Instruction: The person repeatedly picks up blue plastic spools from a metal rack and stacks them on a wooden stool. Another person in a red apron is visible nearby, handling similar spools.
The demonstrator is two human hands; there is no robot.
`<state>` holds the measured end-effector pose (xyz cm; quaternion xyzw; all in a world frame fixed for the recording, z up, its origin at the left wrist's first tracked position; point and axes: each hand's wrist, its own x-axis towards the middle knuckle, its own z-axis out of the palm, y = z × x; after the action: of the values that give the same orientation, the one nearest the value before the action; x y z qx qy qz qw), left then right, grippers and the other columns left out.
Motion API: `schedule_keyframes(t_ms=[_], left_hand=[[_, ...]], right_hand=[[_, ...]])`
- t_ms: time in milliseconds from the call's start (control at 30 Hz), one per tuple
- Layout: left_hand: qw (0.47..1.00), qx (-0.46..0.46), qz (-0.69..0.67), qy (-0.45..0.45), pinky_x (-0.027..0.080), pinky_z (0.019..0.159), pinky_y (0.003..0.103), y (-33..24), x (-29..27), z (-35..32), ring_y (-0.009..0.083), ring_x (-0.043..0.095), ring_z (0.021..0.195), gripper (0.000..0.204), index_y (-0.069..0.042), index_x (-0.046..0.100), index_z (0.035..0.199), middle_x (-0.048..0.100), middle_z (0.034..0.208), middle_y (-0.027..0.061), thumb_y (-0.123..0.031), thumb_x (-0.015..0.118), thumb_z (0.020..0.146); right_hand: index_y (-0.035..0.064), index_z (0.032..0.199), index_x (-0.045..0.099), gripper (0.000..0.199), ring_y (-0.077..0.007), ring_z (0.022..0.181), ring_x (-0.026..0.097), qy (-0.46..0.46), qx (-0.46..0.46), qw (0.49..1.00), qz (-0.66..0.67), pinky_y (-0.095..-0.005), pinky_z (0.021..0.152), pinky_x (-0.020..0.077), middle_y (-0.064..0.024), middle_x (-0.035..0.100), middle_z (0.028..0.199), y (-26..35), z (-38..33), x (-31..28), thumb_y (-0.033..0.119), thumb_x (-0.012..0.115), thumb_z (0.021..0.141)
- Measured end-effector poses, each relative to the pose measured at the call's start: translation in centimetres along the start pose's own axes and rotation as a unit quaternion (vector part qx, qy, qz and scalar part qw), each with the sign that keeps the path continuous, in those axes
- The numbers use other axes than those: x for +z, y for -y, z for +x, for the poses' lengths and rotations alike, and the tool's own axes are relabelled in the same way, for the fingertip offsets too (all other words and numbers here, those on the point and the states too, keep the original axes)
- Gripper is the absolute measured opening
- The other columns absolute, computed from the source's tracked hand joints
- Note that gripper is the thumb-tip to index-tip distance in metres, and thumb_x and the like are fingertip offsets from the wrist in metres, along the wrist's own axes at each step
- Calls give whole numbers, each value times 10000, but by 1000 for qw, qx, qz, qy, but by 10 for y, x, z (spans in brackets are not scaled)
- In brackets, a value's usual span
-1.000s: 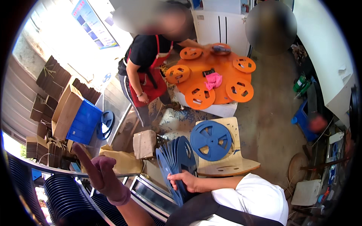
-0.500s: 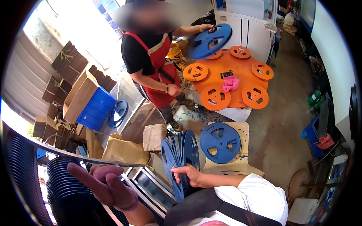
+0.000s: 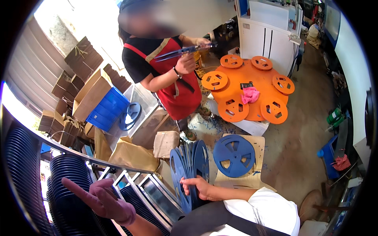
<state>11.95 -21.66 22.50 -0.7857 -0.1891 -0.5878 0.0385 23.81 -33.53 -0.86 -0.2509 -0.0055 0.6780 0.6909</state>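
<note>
A bright workshop lies around a round orange table [image 3: 235, 82], its edge ringed by 6 orange discs [image 3: 233, 109], with a pink cloth [image 3: 250, 95] near the middle. At the left, a blue crate [image 3: 107, 111] stands beside cardboard; nearer, a blue reel [image 3: 234, 156] leans flat against a pale wooden chair [image 3: 258, 148].

0.5 s ago, a co-worker [image 3: 173, 88] in a red apron held a blue disc [image 3: 171, 55] out over the table in 1 hand, its broad face in view. Now that disc is drawn in before the chest, almost edge-on, with 2 hands at it. The whole view has shifted a little, while the person's right hand [image 3: 199, 187] has kept its hold.

That bare right hand, its forearm coming in from the right out of a white sleeve [image 3: 262, 201], is clamped on a fan of blue discs [image 3: 191, 159], which stands upright just left of the chair. The gloved left hand [image 3: 105, 202] is tilted to the upper left, index finger straight and apart from the bent others, nothing visible between them. It is in front of racked dark discs [image 3: 69, 169]; whether it touches them I cannot tell.
</note>
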Motion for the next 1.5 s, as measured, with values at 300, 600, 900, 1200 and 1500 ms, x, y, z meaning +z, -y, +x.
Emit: schedule_keyframes(t_ms=[300,600,900,1200,1500], left_hand=[[993,-111,-41,-26,278,490,161,-2,-9,-18,35,406,470,643,-90,122,1483,563,656,59,-352,424,980],[993,-80,59,-59,437,942,409,-2,-13,-3,262,575,1069,676,-77,210,1461,578,1158,207,-450,423,939],[997,-61,37,38,365,1028,453,14,5,-20,311,427,1266,556,-86,320,1421,447,1364,171,-274,511,934],[521,-397,122,746,332,1041,368,99,-3,-223,333,396,1288,736,-143,304,1431,431,1372,203,-539,509,845],[506,-434,86,740,296,1066,355,88,-30,-261,356,373,1300,754,-161,248,1455,423,1379,202,-552,476,852]], right_hand=[[42,905,579,133,-110,555,557,12,14,1000,-6,-268,527,479,-21,568,663,-3,2,-4,137,633,828],[38,889,587,121,-121,546,559,2,15,1000,-6,-282,517,487,-28,572,659,0,1,-4,135,628,829],[36,903,589,141,-129,552,562,2,5,1000,1,-286,532,482,-33,576,663,5,4,-6,141,639,824],[40,909,583,140,-125,553,559,19,2,1000,-3,-284,528,486,-34,573,674,6,5,-2,128,647,821],[37,927,577,154,-126,564,559,16,19,1000,-15,-286,544,486,-34,569,678,1,9,-4,145,634,832]])
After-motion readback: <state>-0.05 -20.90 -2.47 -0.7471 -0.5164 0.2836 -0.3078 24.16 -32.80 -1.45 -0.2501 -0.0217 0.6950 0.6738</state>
